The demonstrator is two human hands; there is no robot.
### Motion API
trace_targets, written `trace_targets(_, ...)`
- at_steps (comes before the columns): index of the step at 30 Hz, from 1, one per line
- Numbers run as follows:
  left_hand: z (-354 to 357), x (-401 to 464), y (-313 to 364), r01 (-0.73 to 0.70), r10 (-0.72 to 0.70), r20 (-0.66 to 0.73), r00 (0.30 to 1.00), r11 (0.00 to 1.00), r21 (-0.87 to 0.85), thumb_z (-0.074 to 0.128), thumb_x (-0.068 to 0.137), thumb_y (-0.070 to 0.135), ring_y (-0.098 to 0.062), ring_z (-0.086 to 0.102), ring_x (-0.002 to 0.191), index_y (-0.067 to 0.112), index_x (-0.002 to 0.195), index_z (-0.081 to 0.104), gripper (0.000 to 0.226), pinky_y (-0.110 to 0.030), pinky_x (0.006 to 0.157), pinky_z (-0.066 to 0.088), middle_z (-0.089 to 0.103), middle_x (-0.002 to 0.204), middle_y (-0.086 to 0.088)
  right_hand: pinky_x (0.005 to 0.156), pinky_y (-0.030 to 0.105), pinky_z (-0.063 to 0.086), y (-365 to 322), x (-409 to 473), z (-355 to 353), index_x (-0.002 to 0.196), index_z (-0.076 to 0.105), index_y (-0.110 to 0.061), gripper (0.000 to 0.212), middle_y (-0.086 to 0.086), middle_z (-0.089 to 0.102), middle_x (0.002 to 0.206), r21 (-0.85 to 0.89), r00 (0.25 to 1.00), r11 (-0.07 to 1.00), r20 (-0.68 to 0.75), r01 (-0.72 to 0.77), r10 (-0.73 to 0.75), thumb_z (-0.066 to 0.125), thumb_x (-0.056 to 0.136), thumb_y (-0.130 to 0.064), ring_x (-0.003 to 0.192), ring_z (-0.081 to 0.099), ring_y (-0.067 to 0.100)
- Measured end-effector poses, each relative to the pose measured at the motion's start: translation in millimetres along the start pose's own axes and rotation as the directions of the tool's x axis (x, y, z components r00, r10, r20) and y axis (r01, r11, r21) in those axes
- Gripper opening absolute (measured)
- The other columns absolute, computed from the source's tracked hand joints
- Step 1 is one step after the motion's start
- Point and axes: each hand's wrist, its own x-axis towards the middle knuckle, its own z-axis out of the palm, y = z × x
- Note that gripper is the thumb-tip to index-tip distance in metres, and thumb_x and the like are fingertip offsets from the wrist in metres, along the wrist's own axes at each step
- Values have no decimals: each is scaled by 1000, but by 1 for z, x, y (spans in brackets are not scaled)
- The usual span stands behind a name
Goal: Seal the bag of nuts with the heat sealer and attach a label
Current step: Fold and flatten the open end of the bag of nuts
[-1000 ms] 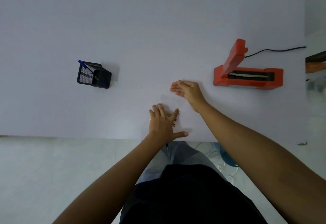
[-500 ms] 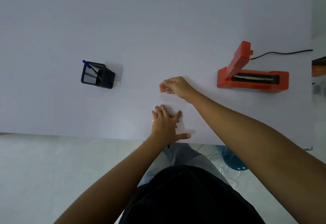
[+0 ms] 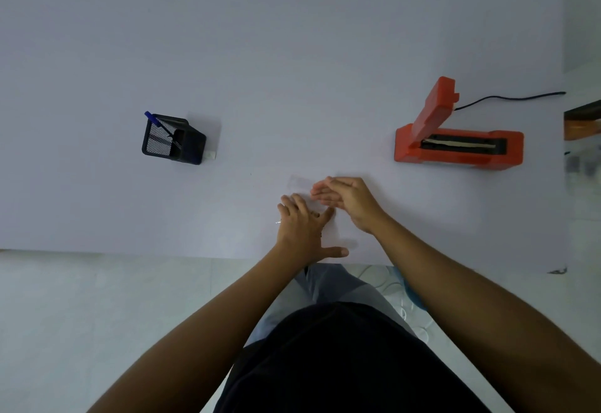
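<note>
A clear plastic bag (image 3: 300,184) lies flat on the white table (image 3: 292,54) near its front edge. Its far end shows; the nuts sit mostly hidden under my left hand (image 3: 305,227), which presses flat on it with fingers spread. My right hand (image 3: 346,201) rests edge-down on the bag just right of the left hand, fingers together and extended. The orange heat sealer (image 3: 455,139) stands to the right with its lid raised. No label is visible.
A black mesh pen holder (image 3: 172,141) with a blue pen stands at the left, a small white item beside it. The sealer's black cord (image 3: 507,98) runs off the right edge. The table's front edge is just below my hands.
My right hand slid left along the bag's far part, then came back right and nearer, beside my left hand. The left hand stayed pressed on the bag.
</note>
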Motion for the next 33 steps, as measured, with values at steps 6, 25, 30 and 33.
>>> trace_targets(6,2,1,-1,-7,7,19,1000,1000,18,23,61,98,-59,18,139,33,154,7,115,-65,113,21,14,154,-36,94,35,59,1,12,-1,117,70,3,40,17,76,109,-23,996,996,25,-83,83,42,108,-25,99,76,25)
trace_targets(25,5,0,4,28,-28,-18,999,1000,9,16,58,100,-58,18,138,35,154,9,116,-64,112,21,16,155,-33,90,43,61,-8,19,9,104,74,4,36,19,78,96,-183,994,981,70,-68,82,48,105,-21,90,77,31)
trace_targets(30,2,-3,3,20,-20,-10,1000,1000,-3,20,61,98,-58,17,139,37,153,10,111,-64,111,21,13,155,-35,94,42,59,-19,27,8,111,71,4,37,19,76,105,-144,993,986,72,-82,93,46,106,-23,96,76,29)
trace_targets(33,1,-4,4,23,-23,-17,1000,1000,-18,23,62,98,-59,17,138,38,152,11,109,-65,111,21,13,153,-37,93,40,58,-26,34,8,112,70,2,37,19,76,107,-73,999,997,-28,-38,36,44,107,-24,99,75,28)
